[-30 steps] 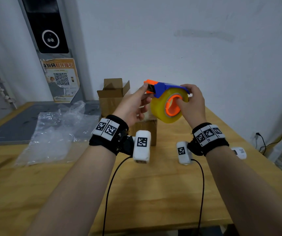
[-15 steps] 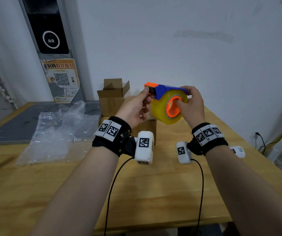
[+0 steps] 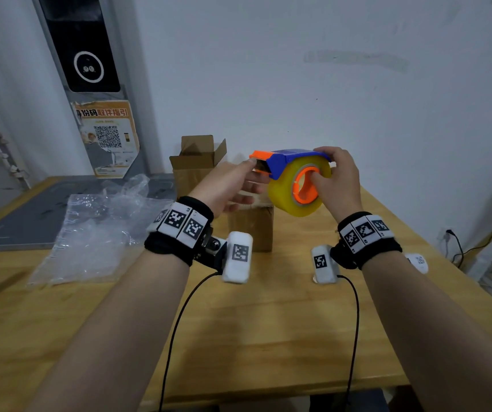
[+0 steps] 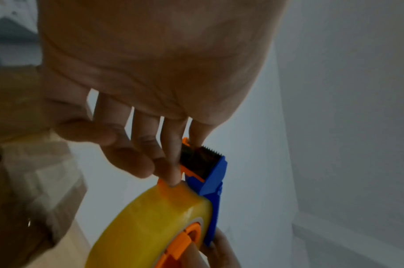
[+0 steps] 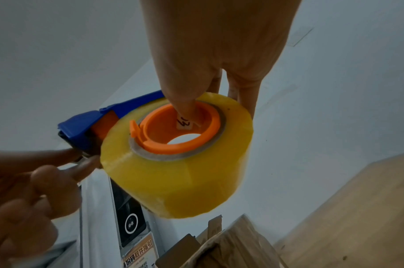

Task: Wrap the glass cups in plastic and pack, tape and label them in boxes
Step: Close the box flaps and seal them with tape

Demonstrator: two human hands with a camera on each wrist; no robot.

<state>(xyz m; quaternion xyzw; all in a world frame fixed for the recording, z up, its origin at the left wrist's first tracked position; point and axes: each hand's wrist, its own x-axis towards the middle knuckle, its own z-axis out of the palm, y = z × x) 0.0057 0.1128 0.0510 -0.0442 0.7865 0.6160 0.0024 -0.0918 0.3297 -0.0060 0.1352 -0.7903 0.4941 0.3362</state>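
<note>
Tape (image 3: pixel 294 194) sits on its dispenser (image 3: pixel 291 157), held up in the air over the closed box (image 3: pixel 250 226). Your right hand (image 3: pixel 335 181) grasps it, thumb hooked in the orange core and fingers over the blue frame. Your left hand (image 3: pixel 230 187) has its fingertips (image 4: pixel 173 178) at the roll just beside the toothed blade, feeling for the free end; whether it has pinched anything yet I cannot tell. The film looks thin, sticky and prone to folding on itself, so take its edge flat and keep clear of the teeth. An open box (image 3: pixel 195 162) stands behind and bubble wrap (image 3: pixel 90 233) lies left on the desk (image 3: pixel 268 337)
</note>
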